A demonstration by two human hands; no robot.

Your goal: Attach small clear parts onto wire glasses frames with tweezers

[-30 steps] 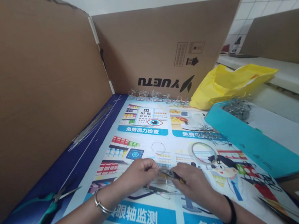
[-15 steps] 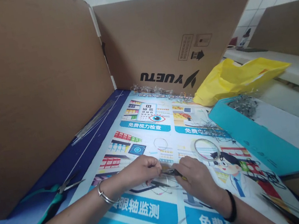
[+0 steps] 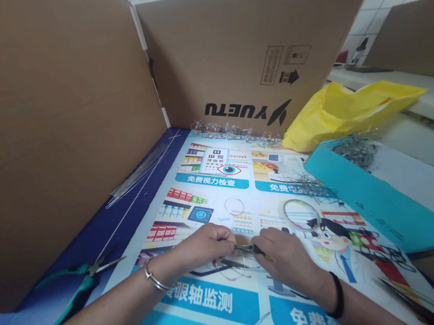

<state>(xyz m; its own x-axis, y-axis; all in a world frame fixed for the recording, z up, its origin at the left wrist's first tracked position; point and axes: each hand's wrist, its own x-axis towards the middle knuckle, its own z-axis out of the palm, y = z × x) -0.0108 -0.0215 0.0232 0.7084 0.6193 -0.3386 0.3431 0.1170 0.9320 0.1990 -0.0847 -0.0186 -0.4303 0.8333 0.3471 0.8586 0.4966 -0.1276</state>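
My left hand [image 3: 213, 243] is closed, thumb and fingertips pinching a thin wire [image 3: 238, 277] whose loop hangs below over the printed sheet. My right hand [image 3: 286, 255] is wrapped around small pliers [image 3: 248, 248] with a dark handle showing some yellow. Their metal jaws point left and meet the wire at my left fingertips; the exact grip point is too small to make out. Beyond my hands lie a coiled wire ring [image 3: 301, 214] and a thinner wire loop [image 3: 234, 206].
Teal-handled pliers [image 3: 77, 294] rest at the left beside straight wires [image 3: 137, 174]. Cardboard walls [image 3: 222, 36] stand left and behind. Tangled wire pieces [image 3: 310, 184] and a blue folder-like box [image 3: 377, 198] are at right, near a yellow bag [image 3: 340, 111]. Dark tweezers-like tools [image 3: 409, 299] lie front right.
The view has shifted slightly. Both hands keep nearly the same pose, and the plier jaws, still at my left fingertips, appear turned a little.
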